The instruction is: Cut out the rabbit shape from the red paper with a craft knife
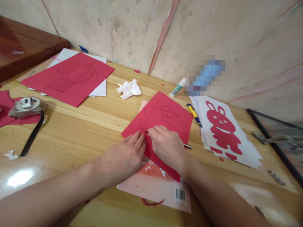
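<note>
A red paper [139, 121] with a rabbit outline drawn in dark lines lies in front of me at an angle. My left hand [132, 149] presses its bunched fingers onto the near left part of this sheet; the thumb is hidden. Close beside it, my right hand [167, 143] is closed low over the paper in a pinch, and a small dark tip shows at its fingers by the rabbit's front paws. Past the heel of that hand sticks out a slim black-and-silver end [188, 146]; most of the tool is hidden. Under the paper is a pale pink booklet [156, 189] with a barcode.
Left, a tape measure [27, 107] sits on red scraps, near a red sheet [71, 78] with a lantern drawing. Crumpled tissue [129, 89], a glue stick [177, 87] and a yellow-blue pen [194, 115] lie beyond. Right are white sheets [248, 154] bearing a red rabbit cutout [223, 124].
</note>
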Tool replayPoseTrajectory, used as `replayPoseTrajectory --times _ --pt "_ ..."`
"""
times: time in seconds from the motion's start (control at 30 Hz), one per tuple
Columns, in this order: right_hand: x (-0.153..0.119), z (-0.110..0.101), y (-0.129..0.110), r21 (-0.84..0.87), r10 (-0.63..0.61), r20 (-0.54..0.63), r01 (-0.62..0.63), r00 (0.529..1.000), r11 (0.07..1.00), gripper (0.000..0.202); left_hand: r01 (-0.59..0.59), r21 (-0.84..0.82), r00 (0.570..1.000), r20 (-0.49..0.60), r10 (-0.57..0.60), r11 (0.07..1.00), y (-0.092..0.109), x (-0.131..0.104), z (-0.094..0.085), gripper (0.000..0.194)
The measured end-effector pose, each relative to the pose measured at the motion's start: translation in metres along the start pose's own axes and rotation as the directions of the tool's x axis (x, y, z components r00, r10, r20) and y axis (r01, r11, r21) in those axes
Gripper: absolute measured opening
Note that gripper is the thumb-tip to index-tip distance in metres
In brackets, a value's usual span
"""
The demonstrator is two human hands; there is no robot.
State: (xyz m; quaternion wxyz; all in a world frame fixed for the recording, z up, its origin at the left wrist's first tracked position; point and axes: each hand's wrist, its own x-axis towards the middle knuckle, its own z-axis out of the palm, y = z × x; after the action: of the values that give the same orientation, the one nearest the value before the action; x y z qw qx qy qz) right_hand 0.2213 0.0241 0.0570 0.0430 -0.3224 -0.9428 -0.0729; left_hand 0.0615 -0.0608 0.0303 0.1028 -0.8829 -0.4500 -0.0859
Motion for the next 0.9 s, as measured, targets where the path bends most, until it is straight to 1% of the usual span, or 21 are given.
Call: replayPoseTrajectory --times 0.17,0.33,0.53,0.7,0.9 --pt "0.0013 0.0022 -0.0017 0.002 0.009 0.001 -0.009 1.0 1.0 0.018 -0.006 -0.004 1.0 0.019 0.006 1.0 0.0006 -0.0001 0.0003 0.038" --pt "0.0022 0.0042 -0.0035 -0.009 0.009 -0.005 -0.009 1.0 1.0 0.02 -0.008 0.007 1.0 -0.001 0.008 1.0 0.0009 0.0021 -0.0014 0.043" --pt "0.0034 0.0032 -0.0058 -0.015 0.037 0.026 -0.036 0.999 0.999 0.021 -0.008 -0.02 1.0 0.002 0.008 1.0 -0.0005 0.0027 -0.0022 0.04" --pt "0.0033 0.0019 -0.0072 -0.009 0.056 0.07 -0.056 0.996 0.998 0.02 0.019 -0.074 1.0 -0.005 -0.019 0.997 -0.0021 0.0009 -0.0018 0.038" --pt "0.004 0.0009 -0.0072 -0.004 0.066 0.052 -0.066 0.996 0.998 0.019 0.007 -0.062 1.0 -0.015 -0.008 0.998 -0.0012 0.0011 -0.0024 0.038"
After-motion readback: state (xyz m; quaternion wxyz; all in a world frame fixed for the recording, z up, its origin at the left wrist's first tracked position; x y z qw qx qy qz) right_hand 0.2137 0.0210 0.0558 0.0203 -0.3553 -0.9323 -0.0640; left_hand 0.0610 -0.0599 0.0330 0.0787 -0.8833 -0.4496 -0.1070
